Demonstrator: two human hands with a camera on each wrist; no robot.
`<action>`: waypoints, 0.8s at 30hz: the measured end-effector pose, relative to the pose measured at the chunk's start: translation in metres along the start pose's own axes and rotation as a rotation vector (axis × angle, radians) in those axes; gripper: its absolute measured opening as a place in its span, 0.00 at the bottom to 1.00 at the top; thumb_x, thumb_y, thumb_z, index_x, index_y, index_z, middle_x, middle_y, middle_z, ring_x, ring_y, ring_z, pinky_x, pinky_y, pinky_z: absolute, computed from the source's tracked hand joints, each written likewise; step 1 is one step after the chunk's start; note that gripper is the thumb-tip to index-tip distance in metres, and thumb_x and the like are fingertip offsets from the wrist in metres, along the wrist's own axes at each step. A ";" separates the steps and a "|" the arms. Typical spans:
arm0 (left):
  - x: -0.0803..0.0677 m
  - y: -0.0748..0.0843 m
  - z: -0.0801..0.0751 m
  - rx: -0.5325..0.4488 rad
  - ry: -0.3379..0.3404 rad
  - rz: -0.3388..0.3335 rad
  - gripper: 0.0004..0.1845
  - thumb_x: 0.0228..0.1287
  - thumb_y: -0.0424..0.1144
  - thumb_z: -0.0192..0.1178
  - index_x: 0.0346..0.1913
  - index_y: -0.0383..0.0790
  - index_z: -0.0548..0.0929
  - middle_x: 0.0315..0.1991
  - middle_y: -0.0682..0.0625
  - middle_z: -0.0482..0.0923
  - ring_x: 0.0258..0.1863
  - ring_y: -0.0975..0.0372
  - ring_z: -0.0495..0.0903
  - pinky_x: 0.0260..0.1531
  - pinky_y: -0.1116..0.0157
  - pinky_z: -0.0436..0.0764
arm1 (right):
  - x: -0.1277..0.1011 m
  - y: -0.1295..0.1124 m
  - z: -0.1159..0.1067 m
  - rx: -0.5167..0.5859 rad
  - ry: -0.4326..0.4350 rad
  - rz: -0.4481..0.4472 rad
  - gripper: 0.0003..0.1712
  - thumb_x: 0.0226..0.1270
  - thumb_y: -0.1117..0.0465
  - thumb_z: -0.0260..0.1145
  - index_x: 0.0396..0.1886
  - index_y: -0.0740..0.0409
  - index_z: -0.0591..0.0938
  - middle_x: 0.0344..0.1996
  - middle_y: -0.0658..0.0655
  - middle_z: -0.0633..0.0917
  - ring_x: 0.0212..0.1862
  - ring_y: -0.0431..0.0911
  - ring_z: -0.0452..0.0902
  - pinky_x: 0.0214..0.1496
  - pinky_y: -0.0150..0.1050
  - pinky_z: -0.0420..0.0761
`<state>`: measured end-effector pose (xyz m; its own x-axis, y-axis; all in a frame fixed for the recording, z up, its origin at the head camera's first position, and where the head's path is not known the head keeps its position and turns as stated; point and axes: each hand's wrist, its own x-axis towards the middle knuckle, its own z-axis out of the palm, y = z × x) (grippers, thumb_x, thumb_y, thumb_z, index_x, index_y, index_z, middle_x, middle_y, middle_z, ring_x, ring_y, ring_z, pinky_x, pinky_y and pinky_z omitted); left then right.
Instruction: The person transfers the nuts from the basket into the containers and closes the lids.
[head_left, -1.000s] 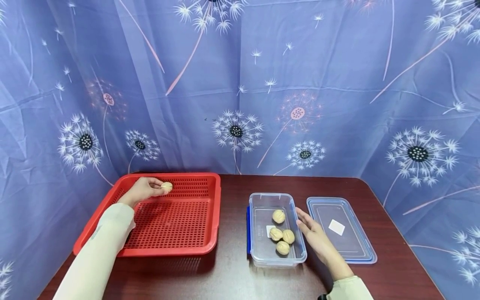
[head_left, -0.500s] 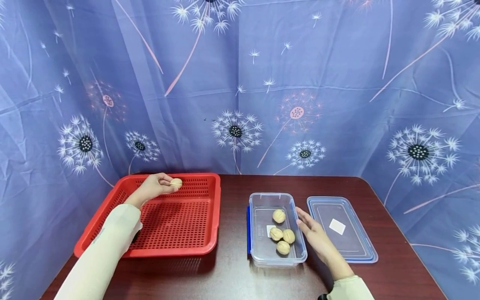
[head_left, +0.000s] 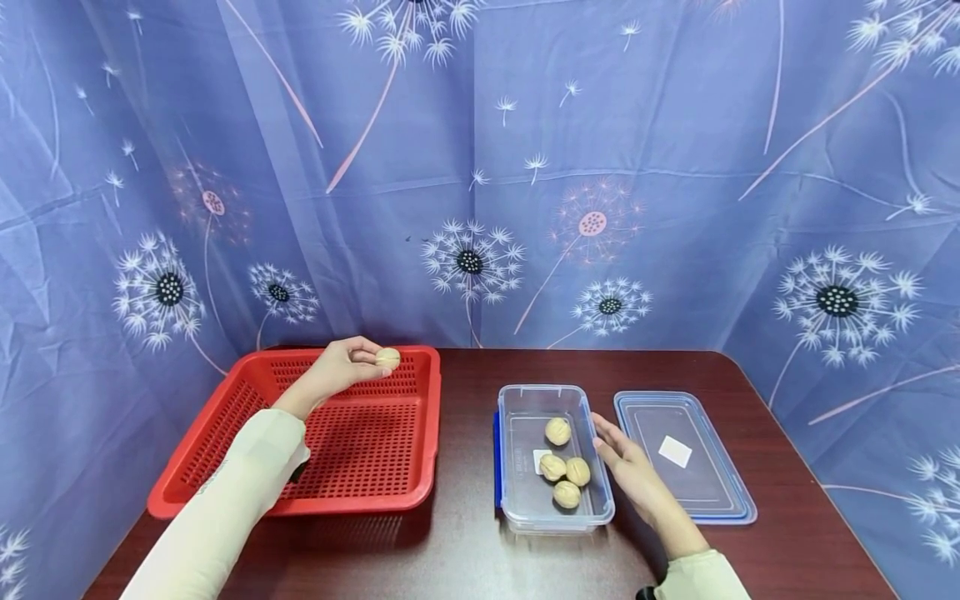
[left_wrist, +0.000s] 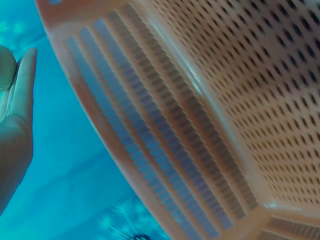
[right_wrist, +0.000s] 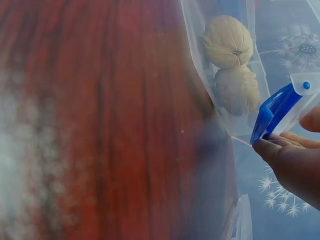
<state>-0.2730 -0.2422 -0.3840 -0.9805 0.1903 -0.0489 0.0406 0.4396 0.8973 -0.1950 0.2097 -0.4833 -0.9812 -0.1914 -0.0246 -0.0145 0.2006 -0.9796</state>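
Note:
My left hand (head_left: pixel 341 371) pinches a walnut (head_left: pixel 387 358) at its fingertips, over the far side of the red plastic basket (head_left: pixel 432 433). At the left edge of the left wrist view, part of that walnut (left_wrist: pixel 6 68) shows beside the fingers. Several walnuts (head_left: pixel 557 432) lie in a clear plastic box (head_left: pixel 517 525) on the table. My right hand (head_left: pixel 637 483) rests along the box's right side, fingers extended. In the right wrist view its fingertips touch a blue latch (right_wrist: pixel 275 111) hanging off the rim, and two walnuts (right_wrist: pixel 229 42) show through the wall.
A clear lid (head_left: pixel 690 475) with a white label lies on the dark wooden table (head_left: pixel 465 550), right of the box. Another blue latch (head_left: pixel 497 458) hangs on the box's left side. Dandelion-print cloth (head_left: pixel 525 167) stands behind and at both sides.
My left hand has moved right along the basket's far side, carrying the walnut slightly upward. My right hand, the box and the walnuts in it stay put.

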 end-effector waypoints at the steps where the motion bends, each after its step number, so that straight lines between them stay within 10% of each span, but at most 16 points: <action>1: 0.000 0.003 0.003 -0.014 -0.006 0.013 0.24 0.57 0.40 0.70 0.54 0.33 0.77 0.44 0.46 0.84 0.42 0.60 0.82 0.45 0.62 0.79 | 0.000 0.000 0.000 0.001 -0.001 -0.001 0.28 0.77 0.66 0.46 0.73 0.68 0.56 0.71 0.69 0.59 0.72 0.55 0.52 0.72 0.51 0.51; 24: 0.003 0.065 0.081 -0.182 -0.078 0.136 0.21 0.55 0.33 0.70 0.52 0.32 0.81 0.42 0.42 0.84 0.41 0.61 0.83 0.46 0.60 0.81 | -0.001 -0.002 0.000 0.009 0.001 -0.014 0.28 0.77 0.67 0.47 0.73 0.68 0.56 0.70 0.70 0.60 0.72 0.57 0.53 0.72 0.53 0.50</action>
<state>-0.2576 -0.1418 -0.3613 -0.9503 0.3071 0.0507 0.1291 0.2406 0.9620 -0.1935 0.2090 -0.4809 -0.9811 -0.1932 -0.0108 -0.0265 0.1897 -0.9815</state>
